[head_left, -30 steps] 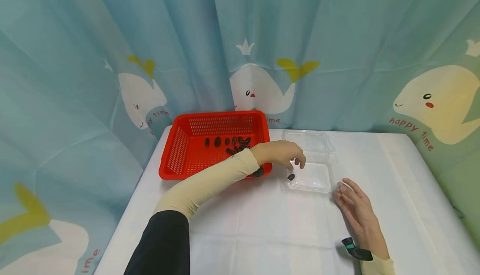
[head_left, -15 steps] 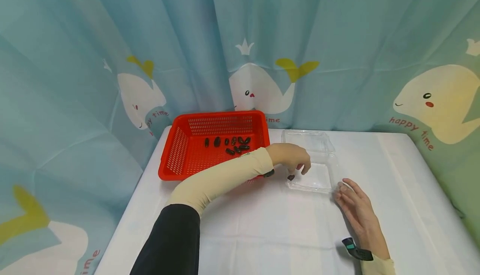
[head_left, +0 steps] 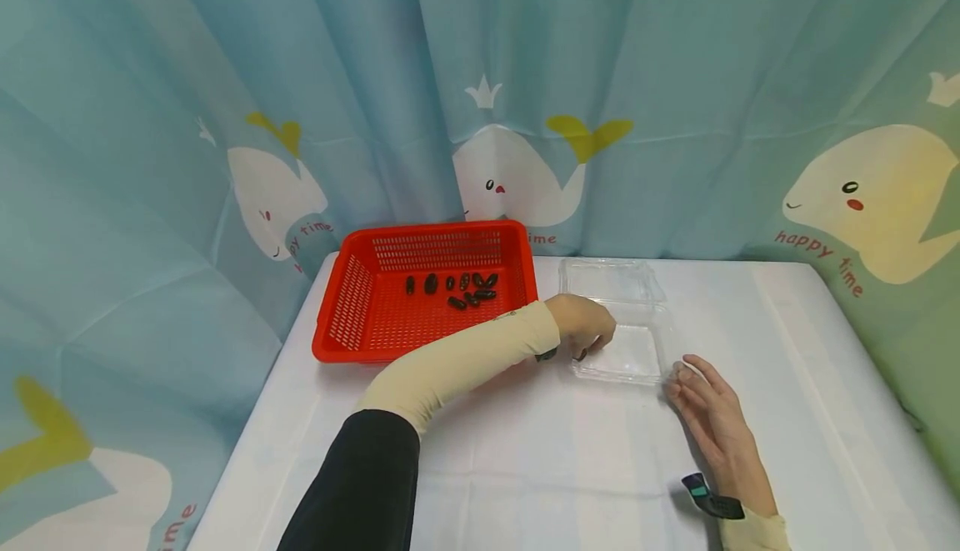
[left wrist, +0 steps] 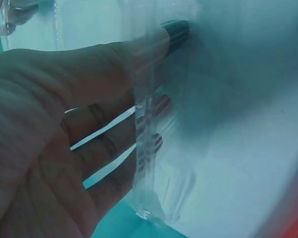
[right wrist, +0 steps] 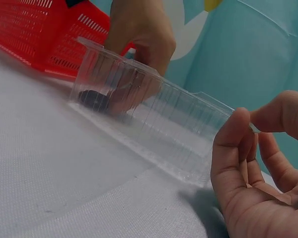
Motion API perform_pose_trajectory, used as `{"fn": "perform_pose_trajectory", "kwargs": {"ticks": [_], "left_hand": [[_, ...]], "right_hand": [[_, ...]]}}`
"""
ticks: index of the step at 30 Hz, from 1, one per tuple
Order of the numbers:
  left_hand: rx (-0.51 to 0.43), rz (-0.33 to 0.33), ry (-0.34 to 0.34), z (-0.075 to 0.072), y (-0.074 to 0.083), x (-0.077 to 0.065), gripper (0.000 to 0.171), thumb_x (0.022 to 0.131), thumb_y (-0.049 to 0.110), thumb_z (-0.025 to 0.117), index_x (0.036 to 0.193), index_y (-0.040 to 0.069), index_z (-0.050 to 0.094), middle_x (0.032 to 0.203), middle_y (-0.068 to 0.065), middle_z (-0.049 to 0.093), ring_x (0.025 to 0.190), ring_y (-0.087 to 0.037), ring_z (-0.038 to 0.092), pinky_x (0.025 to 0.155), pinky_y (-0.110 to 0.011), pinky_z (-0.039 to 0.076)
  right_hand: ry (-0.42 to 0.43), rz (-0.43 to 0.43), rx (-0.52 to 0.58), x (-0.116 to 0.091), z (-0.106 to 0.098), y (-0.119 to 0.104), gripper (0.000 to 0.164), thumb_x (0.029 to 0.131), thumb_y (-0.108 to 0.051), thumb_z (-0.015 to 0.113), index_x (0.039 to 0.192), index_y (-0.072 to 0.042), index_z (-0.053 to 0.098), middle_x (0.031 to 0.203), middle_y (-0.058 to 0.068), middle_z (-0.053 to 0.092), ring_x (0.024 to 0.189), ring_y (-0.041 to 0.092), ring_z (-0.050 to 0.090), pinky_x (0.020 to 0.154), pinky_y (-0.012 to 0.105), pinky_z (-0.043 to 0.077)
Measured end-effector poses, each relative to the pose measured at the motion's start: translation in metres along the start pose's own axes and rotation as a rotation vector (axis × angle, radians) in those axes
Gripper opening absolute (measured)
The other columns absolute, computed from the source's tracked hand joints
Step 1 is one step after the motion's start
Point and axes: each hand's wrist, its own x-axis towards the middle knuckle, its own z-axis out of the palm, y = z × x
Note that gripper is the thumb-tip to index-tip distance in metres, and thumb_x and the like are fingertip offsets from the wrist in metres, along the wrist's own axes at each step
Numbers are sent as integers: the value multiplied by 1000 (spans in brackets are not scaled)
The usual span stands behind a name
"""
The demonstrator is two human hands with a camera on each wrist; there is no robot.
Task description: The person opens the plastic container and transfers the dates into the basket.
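An open clear plastic box (head_left: pixel 618 378) lies on the white table, its hinged lid (head_left: pixel 609 278) spread out behind. My left hand (head_left: pixel 583 319) reaches down into the box's left end. Its thumb and fingers pinch a dark oval date (right wrist: pixel 92 99), which sits low by the wall in the right wrist view. The left wrist view has the left thumb at the date (left wrist: pixel 179 33), with the other fingers seen through plastic. At the box's near right corner, my right hand (head_left: pixel 716 426) pinches the rim between thumb and index finger (right wrist: pixel 228 144).
Left of the box stands a red slotted basket (head_left: pixel 345 301) with several dark dates (head_left: pixel 431 283) on its floor. My left forearm (head_left: pixel 457 363) crosses the basket's near right corner. A blue curtain (head_left: pixel 360 117) with whale prints hangs behind the table (head_left: pixel 525 468).
My left hand has shifted slightly and lowered onto the date in the box, its fingers drawing together around it. The right hand stays at the box corner.
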Motion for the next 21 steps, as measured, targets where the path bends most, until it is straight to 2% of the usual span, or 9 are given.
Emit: {"fn": "perform_pose_trajectory", "kwargs": {"ticks": [12, 21], "left_hand": [[-1, 35, 15, 6, 3, 5, 16, 87, 5, 82, 92, 16, 72, 90, 7, 62, 85, -9, 49, 75, -23, 44], [-6, 64, 32, 3, 0, 4, 20, 86, 8, 84, 87, 16, 66, 96, 4, 64, 87, -9, 46, 76, -22, 40]], "right_hand": [[5, -15, 9, 0, 2, -3, 28, 106, -2, 54, 130, -16, 57, 106, -5, 67, 90, 6, 68, 83, 18, 57], [18, -1, 9, 0, 1, -3, 27, 106, -3, 54, 128, -17, 58, 105, -6, 70, 90, 7, 70, 83, 19, 58]]}}
